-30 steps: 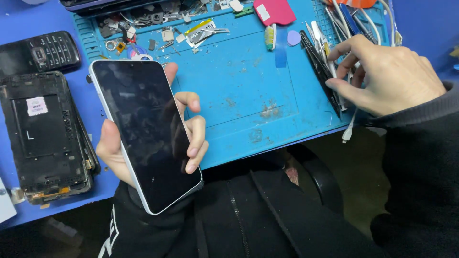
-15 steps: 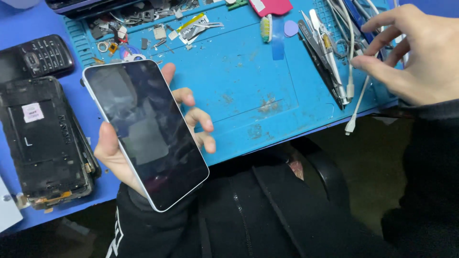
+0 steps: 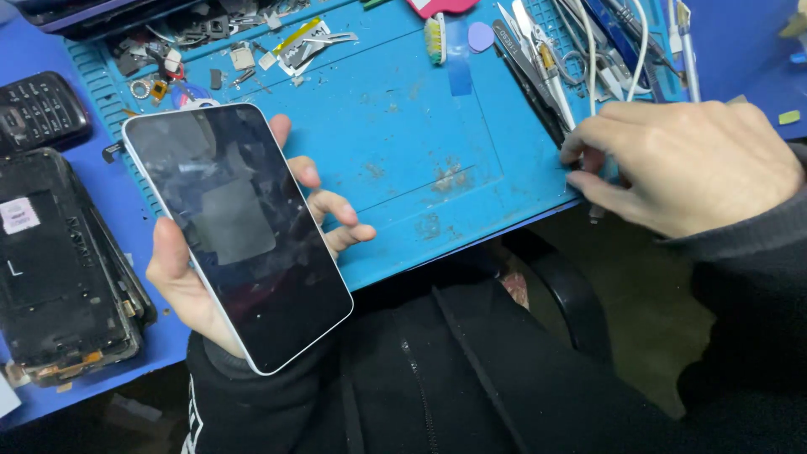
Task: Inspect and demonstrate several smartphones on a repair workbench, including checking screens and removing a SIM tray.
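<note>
A phone (image 3: 239,235) with a dark screen and a white edge sits in the left hand (image 3: 189,290). It faces up and leans a little, with its top end over the blue mat (image 3: 403,168) and its bottom end over the person's dark jacket (image 3: 437,378). The left hand's grip is wrapped around the phone: the thumb presses on the left edge, and the fingers (image 3: 340,206) curl out from under the right edge. The palm is hidden under the phone.

The right hand (image 3: 689,164) is well apart from the phone, over at the right edge of the mat. Its fingertips (image 3: 580,160) are bunched close together and touch down near the bottom ends of some thin tools (image 3: 538,76). It is hard to tell if they pinch anything, because the hand covers that spot.

The mat lies on a blue bench (image 3: 731,50). At the top of the mat there is a pile of small parts and screws (image 3: 210,50), and a little brush (image 3: 435,38) lies near a round purple pick (image 3: 480,36). White cables (image 3: 618,50) run across the tools on the right.

To the left of the phone, on the bench, lies an opened phone frame (image 3: 59,269) with its insides showing. Above it lies an old black phone with buttons (image 3: 38,109).
</note>
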